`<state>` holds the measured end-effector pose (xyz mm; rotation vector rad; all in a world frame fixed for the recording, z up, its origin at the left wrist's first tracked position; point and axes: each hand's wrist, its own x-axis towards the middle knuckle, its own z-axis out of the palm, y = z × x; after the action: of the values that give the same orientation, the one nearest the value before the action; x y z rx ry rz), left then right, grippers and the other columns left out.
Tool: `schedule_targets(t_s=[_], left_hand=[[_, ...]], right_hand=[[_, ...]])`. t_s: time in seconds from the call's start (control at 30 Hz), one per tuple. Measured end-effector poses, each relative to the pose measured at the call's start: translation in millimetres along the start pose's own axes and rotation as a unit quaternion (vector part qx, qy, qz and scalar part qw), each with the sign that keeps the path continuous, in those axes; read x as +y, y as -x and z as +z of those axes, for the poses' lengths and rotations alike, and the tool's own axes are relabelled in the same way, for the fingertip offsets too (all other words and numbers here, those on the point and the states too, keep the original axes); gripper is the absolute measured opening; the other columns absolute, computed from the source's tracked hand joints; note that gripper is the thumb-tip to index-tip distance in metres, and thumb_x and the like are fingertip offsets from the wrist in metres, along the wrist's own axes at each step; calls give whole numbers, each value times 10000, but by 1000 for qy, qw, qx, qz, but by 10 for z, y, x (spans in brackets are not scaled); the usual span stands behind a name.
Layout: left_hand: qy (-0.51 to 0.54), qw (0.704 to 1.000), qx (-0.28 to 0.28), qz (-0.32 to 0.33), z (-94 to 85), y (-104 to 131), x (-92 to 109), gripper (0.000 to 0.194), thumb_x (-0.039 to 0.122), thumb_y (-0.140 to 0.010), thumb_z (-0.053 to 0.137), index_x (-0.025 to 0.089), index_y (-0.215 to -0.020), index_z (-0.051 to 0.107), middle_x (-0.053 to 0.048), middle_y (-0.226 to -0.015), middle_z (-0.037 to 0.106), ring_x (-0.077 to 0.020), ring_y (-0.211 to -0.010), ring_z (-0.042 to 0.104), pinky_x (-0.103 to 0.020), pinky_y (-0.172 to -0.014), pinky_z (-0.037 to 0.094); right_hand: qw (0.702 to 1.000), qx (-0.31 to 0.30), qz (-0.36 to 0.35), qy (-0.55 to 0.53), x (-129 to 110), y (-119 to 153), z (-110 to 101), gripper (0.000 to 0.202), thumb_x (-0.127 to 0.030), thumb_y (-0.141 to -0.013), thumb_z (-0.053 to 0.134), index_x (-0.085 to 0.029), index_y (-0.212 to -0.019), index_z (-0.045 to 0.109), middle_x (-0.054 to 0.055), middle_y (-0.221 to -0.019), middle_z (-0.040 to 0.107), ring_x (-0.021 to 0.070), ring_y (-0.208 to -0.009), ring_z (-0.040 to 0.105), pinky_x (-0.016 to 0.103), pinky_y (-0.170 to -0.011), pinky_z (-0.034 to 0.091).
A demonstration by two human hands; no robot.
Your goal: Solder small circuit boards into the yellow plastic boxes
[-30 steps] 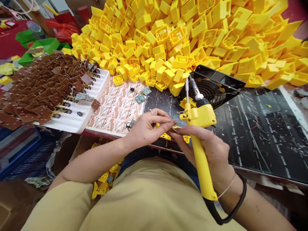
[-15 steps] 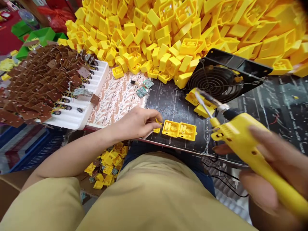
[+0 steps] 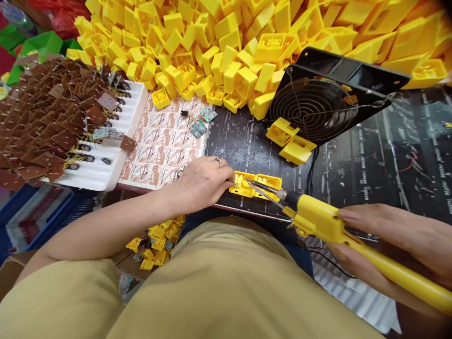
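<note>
My right hand [image 3: 399, 235] is wrapped round a yellow soldering gun [image 3: 319, 214], which points left. Its dark tip and thin feed tube reach over an opened pair of yellow plastic case halves [image 3: 269, 181] lying on the black bench top. At the left end of those halves, my left hand [image 3: 206, 181] has thumb and fingers pinched together, palm down. Whatever sits between these fingertips is hidden. Part of the case is covered by the gun's tip.
A black fan [image 3: 310, 108] leans behind two loose yellow case pieces [image 3: 297, 149]. Small green circuit boards [image 3: 198, 128] lie further left. Brown boards [image 3: 52, 122] are heaped on a white foam tray [image 3: 115, 167]. A large pile of yellow cases [image 3: 229, 66] spans the back.
The soldering gun has come left and down from beside the fan to the case halves. My left hand has turned palm down, and the small yellow piece at its fingers no longer shows separately.
</note>
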<state>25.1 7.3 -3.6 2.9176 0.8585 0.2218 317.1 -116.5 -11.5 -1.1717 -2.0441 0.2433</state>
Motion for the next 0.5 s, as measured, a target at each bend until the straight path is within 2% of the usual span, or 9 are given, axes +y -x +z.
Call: schedule_targets(t_s=[0.07, 0.17, 0.3, 0.37, 0.43, 0.5], left_hand=[[-40, 999, -12, 15, -18, -1, 9, 215, 237, -954, 531, 161, -807, 668, -39, -768, 684, -200, -722, 649, -315, -665, 471], [-79, 996, -30, 37, -65, -4, 17, 191, 192, -938, 534, 168, -795, 658, -32, -760, 678, -199, -697, 641, -313, -635, 453], [-78, 995, -41, 43, -115, -15, 14, 197, 172, -938, 518, 163, -797, 656, -31, -745, 669, -189, -681, 627, -309, -641, 443], [-47, 998, -36, 28, -117, -23, 6, 206, 196, -949, 507, 158, -823, 664, -35, -776, 679, -189, -718, 635, -314, -687, 451], [-12, 999, -33, 9, -103, -31, -2, 186, 215, -944, 525, 154, -849, 673, -38, -811, 691, -189, -763, 642, -317, -726, 450], [5, 999, -42, -3, -82, -35, -8, 161, 219, -931, 551, 158, -856, 679, -36, -827, 698, -186, -789, 642, -315, -742, 440]], right_hand=[[998, -34, -36, -30, 3, -49, -20, 598, -226, -841, 731, -287, -1397, 521, 5, -890, 719, 150, -775, 700, 226, -650, 603], [997, -40, -71, -18, -32, -121, -20, 645, -232, -860, 725, -264, -1447, 460, 1, -899, 726, 127, -783, 701, 205, -672, 598], [999, -14, -44, -1, -65, -151, 7, 621, -243, -843, 745, -276, -1412, 499, -3, -878, 729, 125, -721, 698, 206, -632, 595], [998, -11, -55, -16, -59, -145, 12, 608, -209, -800, 782, -224, -1359, 542, 11, -857, 726, 130, -724, 700, 195, -632, 597], [997, -21, -73, -28, -55, -140, 14, 503, -183, -781, 795, -186, -1242, 594, 18, -827, 721, 125, -725, 701, 179, -634, 594], [996, -27, -76, -26, -66, -147, 19, 320, -192, -804, 775, -203, -1084, 619, 9, -803, 716, 120, -713, 699, 183, -651, 600]])
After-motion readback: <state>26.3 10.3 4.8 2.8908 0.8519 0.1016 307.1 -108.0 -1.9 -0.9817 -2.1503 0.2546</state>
